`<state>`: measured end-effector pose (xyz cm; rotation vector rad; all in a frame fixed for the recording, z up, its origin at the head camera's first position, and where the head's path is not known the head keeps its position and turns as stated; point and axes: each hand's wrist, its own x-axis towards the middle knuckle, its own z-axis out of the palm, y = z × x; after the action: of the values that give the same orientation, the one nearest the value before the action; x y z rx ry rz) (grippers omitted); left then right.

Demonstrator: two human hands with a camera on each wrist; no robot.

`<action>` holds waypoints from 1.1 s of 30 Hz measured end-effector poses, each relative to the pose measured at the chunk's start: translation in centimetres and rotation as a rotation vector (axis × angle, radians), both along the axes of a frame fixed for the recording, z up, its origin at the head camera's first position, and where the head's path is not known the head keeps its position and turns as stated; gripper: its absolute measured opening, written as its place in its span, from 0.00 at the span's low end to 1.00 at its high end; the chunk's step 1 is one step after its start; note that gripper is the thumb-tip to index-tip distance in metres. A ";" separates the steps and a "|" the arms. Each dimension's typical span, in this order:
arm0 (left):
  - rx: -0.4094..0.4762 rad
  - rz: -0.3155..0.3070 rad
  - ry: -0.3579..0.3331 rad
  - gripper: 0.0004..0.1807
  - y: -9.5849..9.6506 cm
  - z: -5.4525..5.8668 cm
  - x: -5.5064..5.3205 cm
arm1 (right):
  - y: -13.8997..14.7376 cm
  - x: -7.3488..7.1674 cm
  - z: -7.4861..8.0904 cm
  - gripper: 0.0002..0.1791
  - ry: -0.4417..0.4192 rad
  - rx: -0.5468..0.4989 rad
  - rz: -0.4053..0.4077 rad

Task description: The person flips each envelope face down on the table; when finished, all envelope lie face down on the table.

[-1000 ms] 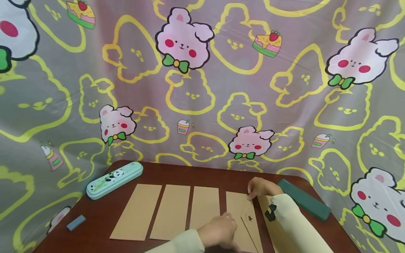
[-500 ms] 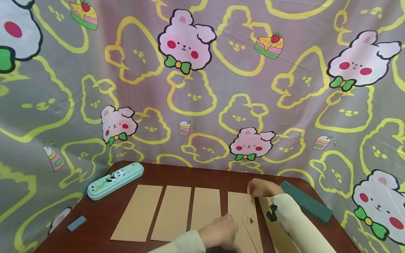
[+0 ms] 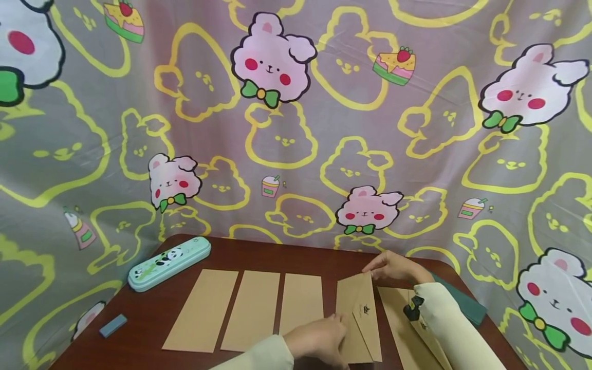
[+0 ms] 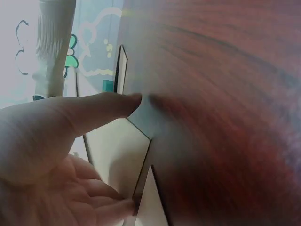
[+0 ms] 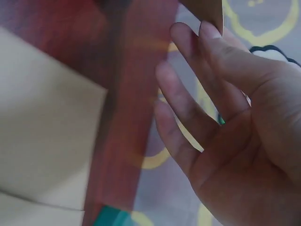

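Observation:
A brown kraft envelope (image 3: pixel 358 298) with a pointed flap and a small dark crown print is tilted up off the table, its far end raised. My right hand (image 3: pixel 395 268) pinches its far right corner between thumb and index finger; in the right wrist view the other fingers of the right hand (image 5: pixel 225 122) are spread loosely. At the envelope's near left side lies my left hand (image 3: pixel 319 336), touching its edge. The left wrist view shows the left thumb (image 4: pixel 103 108) extended and apart from the fingers. A second kraft envelope (image 3: pixel 395 316) lies partly under my right forearm.
Three more kraft envelopes (image 3: pixel 201 311) lie flat in a row to the left on the dark red table (image 3: pixel 287 257). A mint panda pencil case (image 3: pixel 168 264) sits back left, with a small blue block (image 3: pixel 113 325) nearer. A dark green case (image 3: pixel 467 304) is at right.
My right hand has raised the envelope's far end from the table and moved slightly right. The envelope's near edge has come into view. My left hand has barely shifted.

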<state>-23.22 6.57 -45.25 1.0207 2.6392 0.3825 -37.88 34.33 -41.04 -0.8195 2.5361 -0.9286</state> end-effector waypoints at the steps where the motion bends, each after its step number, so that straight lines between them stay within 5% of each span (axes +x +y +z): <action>1: 0.025 0.003 -0.024 0.53 -0.2 0.0 0.0 | -0.2 -0.1 0.2 0.13 0.002 -0.005 0.000; 5: 0.111 0.008 -0.092 0.56 -0.7 0.2 0.0 | -1.5 -0.6 0.7 0.16 -0.029 -0.042 -0.026; 11: 0.129 -0.032 -0.061 0.56 -1.3 0.2 0.3 | -3.5 -0.5 0.0 0.22 -0.136 -0.189 0.009; 20: 0.152 -0.020 -0.075 0.53 -1.9 0.2 0.3 | -4.9 -0.5 -1.0 0.23 -0.083 -0.209 -0.005; 22: 0.185 0.001 -0.073 0.45 -2.3 0.9 0.6 | -5.0 -0.5 -0.9 0.23 -0.064 -0.201 0.007; 29: 0.197 0.174 0.018 0.46 -2.6 6.3 1.3 | -5.1 -0.6 -1.2 0.22 -0.080 -0.227 0.004; 33: 0.303 0.163 0.078 0.26 -2.3 6.8 0.9 | -5.1 -0.4 -1.3 0.23 -0.102 -0.243 -0.011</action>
<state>-22.28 4.32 -38.40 0.9215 2.8018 0.8157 -38.26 29.20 -42.31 -0.8028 2.3734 -1.2673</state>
